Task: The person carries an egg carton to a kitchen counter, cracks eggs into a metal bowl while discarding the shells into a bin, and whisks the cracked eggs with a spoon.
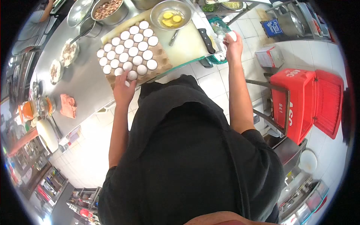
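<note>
My left hand [123, 90] is at the near edge of a cardboard egg tray [162, 62], its thumb and fingers closed round a white egg [127, 83]. Rows of white eggs fill much of the tray, and some cups on its right side hold none. Out to the right, my right hand [234, 48] grips a white eggshell [232, 36] above a green-lined bin [221, 26] with shells in it. A metal bowl [155, 18] behind the tray holds several cracked eggs with yellow yolks [167, 15].
A black-handled knife [207, 40] lies at the right edge of the cutting board [187, 48]. Pots, including one of chopped meat [108, 9], stand at the back left. A pink cloth [68, 106] rests on the steel counter [88, 90]. A red cooler [292, 101] is at the right.
</note>
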A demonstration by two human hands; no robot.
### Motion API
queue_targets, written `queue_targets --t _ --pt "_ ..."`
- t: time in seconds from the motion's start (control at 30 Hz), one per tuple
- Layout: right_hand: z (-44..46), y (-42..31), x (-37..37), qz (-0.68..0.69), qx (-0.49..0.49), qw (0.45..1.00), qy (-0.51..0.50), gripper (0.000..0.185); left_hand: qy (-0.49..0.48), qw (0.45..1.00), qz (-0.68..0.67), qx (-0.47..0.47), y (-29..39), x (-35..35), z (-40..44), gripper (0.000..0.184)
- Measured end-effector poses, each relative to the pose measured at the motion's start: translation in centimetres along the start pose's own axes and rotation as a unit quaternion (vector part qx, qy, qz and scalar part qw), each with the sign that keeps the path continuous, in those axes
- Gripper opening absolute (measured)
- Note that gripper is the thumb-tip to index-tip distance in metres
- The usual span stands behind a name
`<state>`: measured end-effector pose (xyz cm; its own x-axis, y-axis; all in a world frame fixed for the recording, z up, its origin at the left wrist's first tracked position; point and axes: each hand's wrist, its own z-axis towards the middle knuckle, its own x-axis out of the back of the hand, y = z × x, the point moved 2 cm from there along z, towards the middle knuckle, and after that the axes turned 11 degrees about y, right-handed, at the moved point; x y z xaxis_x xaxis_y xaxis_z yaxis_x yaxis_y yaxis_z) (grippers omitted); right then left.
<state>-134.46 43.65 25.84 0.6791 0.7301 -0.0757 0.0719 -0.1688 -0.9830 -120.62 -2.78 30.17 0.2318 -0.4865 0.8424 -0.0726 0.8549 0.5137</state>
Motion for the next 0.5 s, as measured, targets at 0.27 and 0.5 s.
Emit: queue_targets --t 0.27,0.5 --pt "0.1 -4.2 -15.6 -0.245 0.264 0.916 -0.175 0.049 0.024 0.999 0.029 -0.014 0.3 -1.5 0.3 0.050" --pt "-1.2 -6.5 -20.6 -0.449 0.376 0.788 -0.190 0.059 0.082 0.996 0.013 -0.028 1.7 -0.3 -1.1 0.042"
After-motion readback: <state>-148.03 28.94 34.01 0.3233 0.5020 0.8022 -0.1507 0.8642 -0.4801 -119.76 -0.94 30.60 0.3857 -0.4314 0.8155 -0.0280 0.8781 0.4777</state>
